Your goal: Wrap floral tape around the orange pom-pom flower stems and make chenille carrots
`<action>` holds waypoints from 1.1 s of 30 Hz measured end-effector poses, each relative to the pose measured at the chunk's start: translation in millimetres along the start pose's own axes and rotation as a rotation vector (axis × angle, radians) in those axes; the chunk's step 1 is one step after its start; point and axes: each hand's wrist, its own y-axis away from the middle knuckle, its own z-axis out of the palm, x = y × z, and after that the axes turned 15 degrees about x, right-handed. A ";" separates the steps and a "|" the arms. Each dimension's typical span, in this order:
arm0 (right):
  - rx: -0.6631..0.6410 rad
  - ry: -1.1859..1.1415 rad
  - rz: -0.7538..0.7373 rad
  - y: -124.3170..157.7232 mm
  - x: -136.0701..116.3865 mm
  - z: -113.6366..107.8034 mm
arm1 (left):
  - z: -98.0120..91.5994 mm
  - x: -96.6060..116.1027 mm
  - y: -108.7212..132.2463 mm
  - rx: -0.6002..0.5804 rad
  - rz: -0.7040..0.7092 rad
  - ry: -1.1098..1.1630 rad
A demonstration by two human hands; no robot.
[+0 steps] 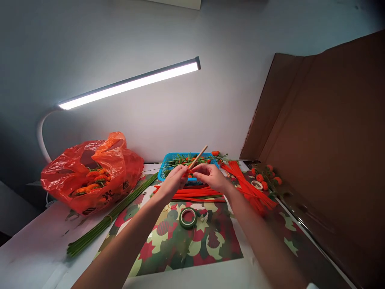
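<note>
My left hand (176, 178) is closed around the lower part of a thin wooden stick (199, 156), which slants up to the right. At the stick's base a bit of orange pipe cleaner (190, 171) shows between my hands. With thumb and forefinger together, my right hand (212, 176) pinches the orange strand's other side. Just behind both hands stands a blue plastic basket (163, 168) with green stems and orange pieces in it. Below them lie loose orange pipe cleaners (195, 194). Closer to me is a roll of green tape (188, 218).
A red plastic bag (120, 160) of orange flowers sits at left, beside a bundle of green stems (93, 233). At right are more orange pipe cleaners (249, 186), a white tape roll (257, 184) and orange pompom flowers (270, 174). Cardboard (325, 108) rises there; a lit lamp (129, 85) hangs above.
</note>
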 end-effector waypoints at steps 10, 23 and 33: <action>-0.114 0.092 -0.001 -1.8 -3.0 -12.7 | -2.6 3.7 2.9 -0.246 -0.007 0.086; -0.149 0.564 -0.250 13.9 -29.2 -20.3 | -18.5 16.0 11.0 -0.424 0.467 -0.771; 0.100 1.014 -0.484 23.1 -31.2 6.0 | -6.7 2.9 9.4 -0.024 0.556 -0.949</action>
